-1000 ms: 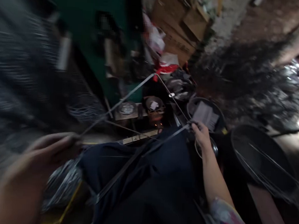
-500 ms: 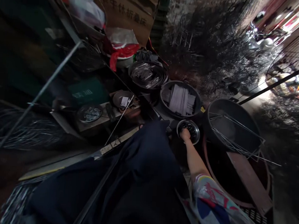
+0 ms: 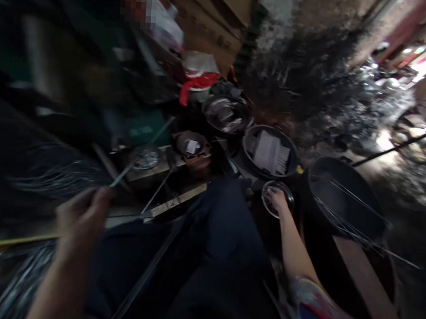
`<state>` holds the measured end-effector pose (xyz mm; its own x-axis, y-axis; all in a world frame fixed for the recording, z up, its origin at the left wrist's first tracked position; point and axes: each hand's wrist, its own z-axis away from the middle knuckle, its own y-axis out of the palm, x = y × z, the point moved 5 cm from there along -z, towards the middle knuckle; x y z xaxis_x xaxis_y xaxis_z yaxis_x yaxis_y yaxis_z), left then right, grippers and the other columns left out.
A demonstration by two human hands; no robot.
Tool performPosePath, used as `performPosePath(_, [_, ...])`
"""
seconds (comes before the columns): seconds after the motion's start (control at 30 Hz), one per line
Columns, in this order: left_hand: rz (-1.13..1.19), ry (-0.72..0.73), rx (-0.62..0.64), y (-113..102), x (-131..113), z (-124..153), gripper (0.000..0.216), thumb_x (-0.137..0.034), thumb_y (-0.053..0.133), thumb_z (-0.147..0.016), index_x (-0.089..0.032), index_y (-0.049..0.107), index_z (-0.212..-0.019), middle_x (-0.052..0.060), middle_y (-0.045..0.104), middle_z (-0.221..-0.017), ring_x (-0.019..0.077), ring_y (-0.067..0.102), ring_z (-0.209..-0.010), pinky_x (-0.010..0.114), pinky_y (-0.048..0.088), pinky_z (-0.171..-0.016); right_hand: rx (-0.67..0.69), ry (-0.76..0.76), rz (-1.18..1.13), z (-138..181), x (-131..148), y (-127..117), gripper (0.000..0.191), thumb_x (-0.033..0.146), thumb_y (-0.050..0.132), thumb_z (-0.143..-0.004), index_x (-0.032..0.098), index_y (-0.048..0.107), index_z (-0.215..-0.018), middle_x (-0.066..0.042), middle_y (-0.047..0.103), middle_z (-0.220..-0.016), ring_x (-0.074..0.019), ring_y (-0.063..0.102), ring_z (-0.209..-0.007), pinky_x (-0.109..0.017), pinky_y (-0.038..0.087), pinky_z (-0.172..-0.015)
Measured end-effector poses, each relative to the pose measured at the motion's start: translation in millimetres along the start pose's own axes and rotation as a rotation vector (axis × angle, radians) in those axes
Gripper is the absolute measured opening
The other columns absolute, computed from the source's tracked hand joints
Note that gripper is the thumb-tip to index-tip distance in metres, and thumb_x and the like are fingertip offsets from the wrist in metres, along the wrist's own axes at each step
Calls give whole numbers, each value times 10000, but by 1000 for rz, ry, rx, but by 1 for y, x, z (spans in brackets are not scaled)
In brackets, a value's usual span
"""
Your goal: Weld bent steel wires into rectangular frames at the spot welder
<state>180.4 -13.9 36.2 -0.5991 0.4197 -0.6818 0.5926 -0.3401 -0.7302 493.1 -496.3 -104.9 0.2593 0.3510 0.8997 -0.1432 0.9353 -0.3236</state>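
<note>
My left hand (image 3: 84, 213), smeared by motion, is closed round the near end of a thin pale metal strip (image 3: 125, 169). The strip slants up and away to the right, past a dish of small shiny metal pieces (image 3: 146, 158). On the right, my right hand (image 3: 277, 198) reaches into a round steel bowl (image 3: 290, 195) with dark contents. Its fingers are drawn together low in the bowl, and what they hold is too small to make out. Dark cloth (image 3: 219, 227) covers my lap between the two arms.
Beyond the steel bowl stands a tub of pale flat strips (image 3: 267, 151). Beside it is a basin of coiled metal (image 3: 227, 114). A large dark basin (image 3: 344, 196) with thin wire frames across it stands at the right. Bundled metal strips (image 3: 21, 277) lie at lower left.
My left hand has come into view at the left with the strip in it. My right hand stays at the bowl, its fingers shifted slightly. The view has swung, so things sit further right.
</note>
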Motion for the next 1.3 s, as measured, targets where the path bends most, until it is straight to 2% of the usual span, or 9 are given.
performPosePath(0.13, [160, 178, 32, 8, -6, -11, 304, -394, 490, -844, -158, 610, -696, -31, 448, -537, 106, 401, -543, 218, 314, -528, 227, -111, -174, 10, 72, 79, 432, 512, 786, -627, 169, 625, -834, -1, 629, -687, -136, 622, -622, -271, 550, -622])
performPosePath(0.3, [127, 232, 14, 10, -6, -17, 334, -407, 468, -880, -182, 574, -658, 13, 551, -582, 141, 486, -576, 249, 334, -583, 648, -181, -300, 68, 161, 231, 404, 449, 814, -651, 156, 659, -883, -41, 685, -725, -157, 674, -651, -247, 555, -593])
performPosePath(0.4, [83, 210, 27, 9, -2, -13, 354, -413, 443, -912, -186, 576, -676, 24, 581, -600, 145, 506, -581, 246, 338, -590, 787, -131, -301, 109, 180, 311, 390, 460, 801, -641, 157, 626, -813, -56, 700, -736, -159, 688, -628, -219, 539, -535])
performPosePath(0.5, [-40, 148, 41, 13, 7, -16, 383, -408, 404, -954, -178, 613, -730, 52, 629, -660, 157, 543, -614, 251, 344, -610, 804, -85, -259, 134, 175, 359, 373, 473, 765, -656, 167, 578, -757, -23, 668, -653, -138, 654, -525, -193, 491, -438])
performPosePath(0.6, [-128, 77, 53, 23, 17, -31, 348, -388, 436, -952, -180, 661, -787, 104, 684, -758, 200, 596, -694, 273, 344, -629, 771, -64, -217, 146, 159, 376, 338, 456, 730, -671, 176, 556, -744, 16, 631, -604, -110, 607, -461, -165, 435, -385])
performPosePath(0.8, [-149, 68, 112, 42, 27, -41, 336, -416, 462, -941, -203, 661, -773, 114, 684, -750, 233, 620, -714, 284, 328, -611, 709, -35, -194, 147, 138, 374, 311, 443, 700, -654, 186, 530, -691, 51, 563, -523, -77, 496, -369, -158, 349, -333])
performPosePath(1.03, [125, 132, 17, 12, 33, -2, 397, -429, 410, -966, -195, 543, -673, -3, 531, -586, 130, 479, -563, 246, 323, -584, 688, -87, -245, 147, 158, 384, 310, 452, 681, -679, 205, 493, -678, 96, 441, -431, -46, 336, -299, -165, 203, -297])
performPosePath(1.13, [306, 122, -32, 0, 37, 13, 385, -427, 432, -960, -189, 533, -675, -33, 461, -563, 111, 430, -542, 233, 312, -559, 697, -116, -287, 157, 174, 387, 305, 447, 687, -697, 208, 498, -702, 105, 417, -416, -42, 303, -298, -164, 190, -299])
performPosePath(1.3, [368, 101, -56, -8, 39, 25, 371, -402, 457, -951, -190, 502, -650, -40, 414, -563, 108, 407, -543, 234, 310, -557, 733, -160, -316, 171, 192, 389, 303, 445, 708, -704, 200, 535, -745, 114, 382, -401, -40, 282, -303, -162, 172, -307])
